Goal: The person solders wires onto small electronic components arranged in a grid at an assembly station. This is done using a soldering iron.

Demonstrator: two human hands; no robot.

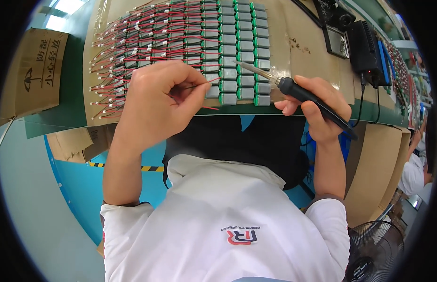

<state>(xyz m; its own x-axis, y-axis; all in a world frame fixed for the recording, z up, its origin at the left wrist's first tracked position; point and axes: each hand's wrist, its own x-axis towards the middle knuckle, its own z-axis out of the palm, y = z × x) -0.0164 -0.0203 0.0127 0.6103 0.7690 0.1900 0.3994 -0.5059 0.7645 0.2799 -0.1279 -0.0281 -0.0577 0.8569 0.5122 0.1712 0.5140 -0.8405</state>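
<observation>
My left hand (162, 96) is closed in a pinch over the near rows of grey blocks. Between thumb and forefinger it grips a thin wire (214, 81), whose red end sticks out toward the blocks; a dark strand also shows at the fingers. In my right hand (326, 101) is a soldering iron (296, 89) with a black handle, its metal tip pointing left above the block columns. Whether the tip touches anything I cannot tell. The grey blocks (228, 86) have green circuit-board edges and stand in straight columns. Red and black wires with white connectors (149, 28) lie across the left columns.
Brown board (303, 70) covers the green-edged table. A black power unit (364, 51) with cables and a metal-framed stand (336, 40) are at the back right. Cardboard boxes (44, 70) stand at the left and below the table. A fan (376, 249) is at lower right; people work beyond.
</observation>
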